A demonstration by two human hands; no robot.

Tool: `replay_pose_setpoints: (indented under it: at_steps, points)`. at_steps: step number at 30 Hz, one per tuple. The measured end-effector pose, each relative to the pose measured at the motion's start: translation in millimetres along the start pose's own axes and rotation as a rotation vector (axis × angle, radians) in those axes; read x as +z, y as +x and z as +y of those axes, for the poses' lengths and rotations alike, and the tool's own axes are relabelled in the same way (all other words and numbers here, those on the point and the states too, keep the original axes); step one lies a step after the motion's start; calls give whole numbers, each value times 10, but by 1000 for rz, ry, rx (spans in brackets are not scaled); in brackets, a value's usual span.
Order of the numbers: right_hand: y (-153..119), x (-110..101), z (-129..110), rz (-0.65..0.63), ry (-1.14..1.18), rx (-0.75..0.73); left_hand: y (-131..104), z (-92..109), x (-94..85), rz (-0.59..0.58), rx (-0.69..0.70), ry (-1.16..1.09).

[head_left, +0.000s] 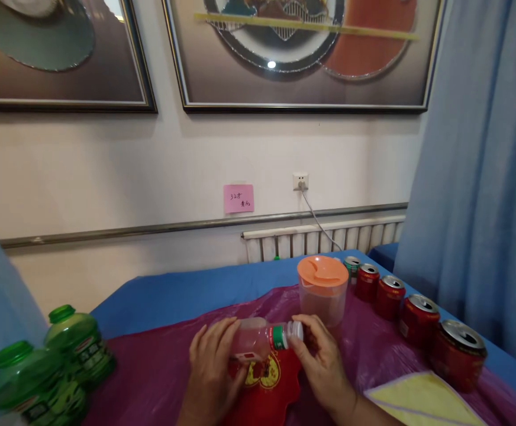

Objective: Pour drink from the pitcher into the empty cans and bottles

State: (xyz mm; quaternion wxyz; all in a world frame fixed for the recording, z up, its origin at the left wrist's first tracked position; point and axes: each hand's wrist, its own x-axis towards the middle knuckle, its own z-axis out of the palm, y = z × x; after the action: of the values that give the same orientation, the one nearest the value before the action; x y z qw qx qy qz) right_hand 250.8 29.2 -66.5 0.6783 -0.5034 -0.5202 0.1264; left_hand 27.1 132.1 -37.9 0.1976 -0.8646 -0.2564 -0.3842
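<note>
A clear plastic bottle (254, 338) with a green, white and red label lies sideways between my hands, above the table. My left hand (216, 361) is wrapped round its wide body. At the neck end, the fingers of my right hand (322, 361) pinch the whitish cap (294, 331). Below the bottle is a red cloth (267, 402) with a yellow printed pattern. Just behind my right hand stands a clear pitcher (322, 303) with an orange lid (322, 271).
Several red drink cans (419, 318) and a green can (351, 269) line the right table edge. Two green bottles (78, 346) stand at left. A folded yellow cloth (424, 399) lies front right. Purple plastic sheeting (147, 373) covers part of the blue tablecloth (169, 296).
</note>
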Motion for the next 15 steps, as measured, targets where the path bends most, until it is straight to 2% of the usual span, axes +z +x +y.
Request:
replay_pose_setpoints:
  at_steps: [8, 15]
  points:
    - [-57, -13, 77, 27, -31, 7, 5, 89, -82, -70, -45, -41]
    - [-45, -4, 4, 36, -74, -33, -30, 73, -50, -104, -100, -79]
